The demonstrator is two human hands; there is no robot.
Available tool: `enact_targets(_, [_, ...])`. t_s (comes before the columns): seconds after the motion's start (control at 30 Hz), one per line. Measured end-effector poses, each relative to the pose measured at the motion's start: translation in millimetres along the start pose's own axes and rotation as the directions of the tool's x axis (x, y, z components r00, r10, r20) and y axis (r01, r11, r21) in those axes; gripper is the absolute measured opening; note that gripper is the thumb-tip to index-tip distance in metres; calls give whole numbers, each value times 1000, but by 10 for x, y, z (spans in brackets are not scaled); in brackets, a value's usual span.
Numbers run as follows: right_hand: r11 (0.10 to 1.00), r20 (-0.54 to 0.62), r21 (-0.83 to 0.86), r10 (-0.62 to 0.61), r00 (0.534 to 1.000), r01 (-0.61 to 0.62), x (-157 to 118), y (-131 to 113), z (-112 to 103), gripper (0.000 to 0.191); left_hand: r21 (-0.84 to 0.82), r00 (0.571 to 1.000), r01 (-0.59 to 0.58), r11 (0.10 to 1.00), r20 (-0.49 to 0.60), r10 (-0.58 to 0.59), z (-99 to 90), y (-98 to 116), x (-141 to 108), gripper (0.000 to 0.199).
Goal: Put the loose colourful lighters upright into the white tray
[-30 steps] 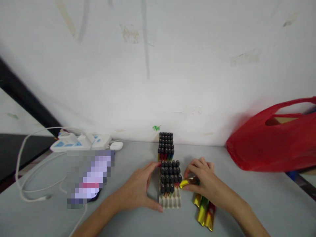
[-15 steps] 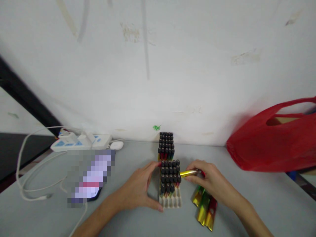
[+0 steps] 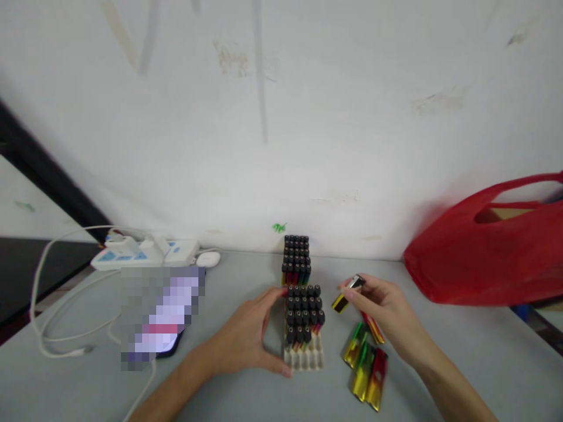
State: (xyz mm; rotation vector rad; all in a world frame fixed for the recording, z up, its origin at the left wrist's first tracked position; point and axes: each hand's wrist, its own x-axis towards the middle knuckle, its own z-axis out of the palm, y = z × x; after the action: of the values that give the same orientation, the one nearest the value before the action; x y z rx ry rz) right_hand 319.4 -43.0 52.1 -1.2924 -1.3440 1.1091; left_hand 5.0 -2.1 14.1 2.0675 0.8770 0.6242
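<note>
My left hand (image 3: 246, 335) spans the left side of a pale slotted tray (image 3: 303, 360), thumb at its near corner and fingers at its far end. Black-topped lighters (image 3: 303, 305) stand upright in rows in the tray, and several slots at the near end hold nothing. To the right of the tray, my right hand (image 3: 378, 302) pinches a gold lighter (image 3: 343, 300) with a silver-and-black top, tilted and apart from the tray. Below that hand lie loose green-gold lighters (image 3: 361, 372) and a red-gold lighter (image 3: 377, 378). Another red lighter (image 3: 373, 329) lies partly under the hand.
Behind the tray stands a second block of black-topped lighters (image 3: 296, 258) near the wall. At the left are a blurred-out phone (image 3: 167, 316), a white power strip (image 3: 176, 253), a white charging case (image 3: 208, 258) and looping white cables (image 3: 33, 293). A red bag (image 3: 475, 258) rests at the right.
My right hand has drawn back a little from the tray, and the gold lighter has turned from nearly level to tilted, top upward. A red lighter shows beneath it. My left hand has stayed put.
</note>
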Motion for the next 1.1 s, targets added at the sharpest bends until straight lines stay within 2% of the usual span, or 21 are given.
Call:
enact_targets(0.1, [999, -71, 25, 34, 997, -33, 0, 41, 2, 50, -6, 1000, -11, 1000, -22, 11, 14, -6, -4, 123])
enact_targets(0.17, [997, -79, 51, 60, 995, -56, 4, 70, 22, 51, -5, 1000, -5, 1000, -29, 5, 22, -16, -12, 123])
enact_targets(0.33, [971, 88, 198, 116, 989, -131, -10, 70, 136, 51, 21, 1000, 23, 1000, -8, -23, 18, -24, -18, 123])
enact_targets(0.47, [939, 141, 300, 133, 981, -171, -66, 45, 240, 44, 34, 999, 38, 999, 9, -38, 9, -8, -4, 123])
enact_targets(0.67, [906, 239, 315, 212, 948, -282, -98, 83, 321, 68, 26, 1000, 13, 1000, -16, -13, 20, 3, 0, 121])
enact_targets(0.8, [882, 287, 334, 240, 927, -332, -96, 131, 356, 71, 44, 1000, 23, 999, -21, -22, 32, -17, -6, 122])
enact_targets(0.97, [907, 220, 294, 243, 945, -302, -124, 167, 412, 67, 35, 999, -7, 999, -31, 8, 37, -34, -7, 121])
enact_targets(1.1, [959, 139, 158, 214, 967, -235, -176, 171, 429, 68, 31, 1000, -8, 999, -19, 8, 33, -37, -2, 119])
